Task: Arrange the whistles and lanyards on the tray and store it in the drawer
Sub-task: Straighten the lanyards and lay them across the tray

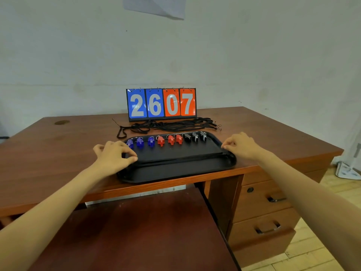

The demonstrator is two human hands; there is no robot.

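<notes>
A black tray (175, 176) lies at the desk's front edge. Along its far side stand three blue whistles (140, 142), three red whistles (170, 140) and three black whistles (195, 137) in a row. One black lanyard (179, 158) stretches straight across the tray's middle. My left hand (113, 155) pinches its left end at the tray's left rim. My right hand (242, 145) pinches its right end at the right rim. A tangle of black lanyards (168, 125) lies on the desk behind the tray.
A flip scoreboard (161, 103) reading 2607 stands behind the lanyards against the wall. A wide brown shelf (146, 231) is pulled out under the desk front. At the right, the desk has stacked drawers (263, 200) with dark handles, all closed.
</notes>
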